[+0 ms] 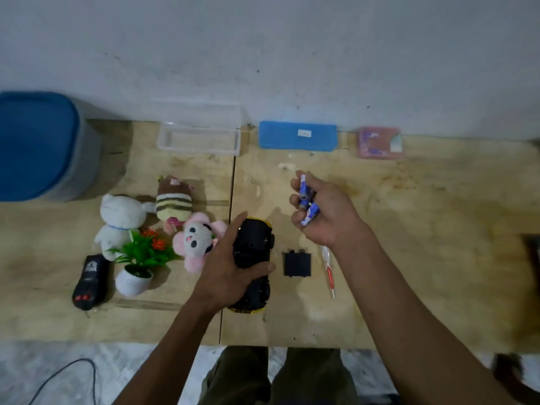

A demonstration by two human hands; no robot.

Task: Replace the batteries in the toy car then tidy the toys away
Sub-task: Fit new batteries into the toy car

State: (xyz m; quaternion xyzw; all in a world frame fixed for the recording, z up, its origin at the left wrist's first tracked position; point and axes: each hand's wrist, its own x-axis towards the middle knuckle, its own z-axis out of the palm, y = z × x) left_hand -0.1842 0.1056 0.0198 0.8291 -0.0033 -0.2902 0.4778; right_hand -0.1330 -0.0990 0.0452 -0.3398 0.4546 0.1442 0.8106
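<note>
While left hand (pixel 230 267) grips car (pixel 254 249), apparently upturned

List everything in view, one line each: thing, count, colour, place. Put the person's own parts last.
toy car: 1, black underside with yellow edges, upside down at table centre
batteries: several, blue and white, in the right hand
battery cover: 1, black, right of the car
screwdriver: 1, clear and red, right of the cover
plush toys: 3, white, brown-striped, pink, left of the car
potted plant: 1, green with orange flowers, white pot, front left
remote control: 1, black, far left front
clear box: 1, open, by the wall
blue case: 1, by the wall
pink packet: 1, back right
blue bin: 1, far left
left hand: grips the car
right hand: holds the batteries
</note>
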